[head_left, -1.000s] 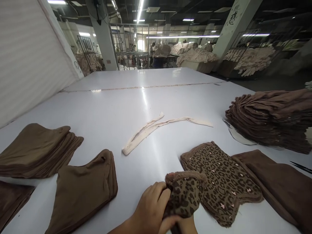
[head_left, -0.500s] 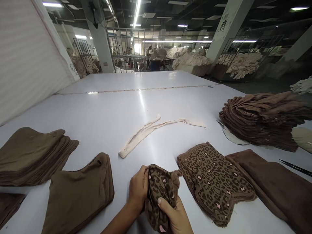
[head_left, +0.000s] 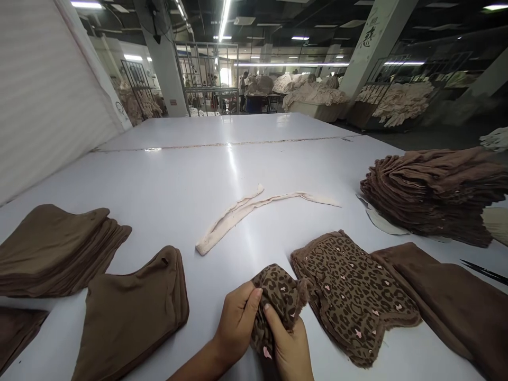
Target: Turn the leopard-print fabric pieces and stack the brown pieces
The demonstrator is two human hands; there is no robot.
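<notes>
Both hands grip one leopard-print fabric piece (head_left: 280, 293) just above the white table (head_left: 222, 174) near its front edge. My left hand (head_left: 236, 323) pinches its left side with fingers curled round the cloth. My right hand (head_left: 288, 346) clasps it from below, thumb pressed onto the print. The piece is bunched between the two hands. Just to the right lies a flat stack of leopard-print pieces (head_left: 353, 293), almost touching the held one.
Brown fabric stacks lie at the left (head_left: 55, 248) and front left (head_left: 130, 312). A tall dark-brown pile (head_left: 436, 193) and a flat brown piece (head_left: 444, 301) sit on the right, with scissors (head_left: 484, 271) nearby. A cream strip (head_left: 246, 209) lies mid-table.
The held leopard piece has been gathered tighter and sits lower between my hands. My left fingers have shifted further over the cloth, and my right thumb has moved up onto it.
</notes>
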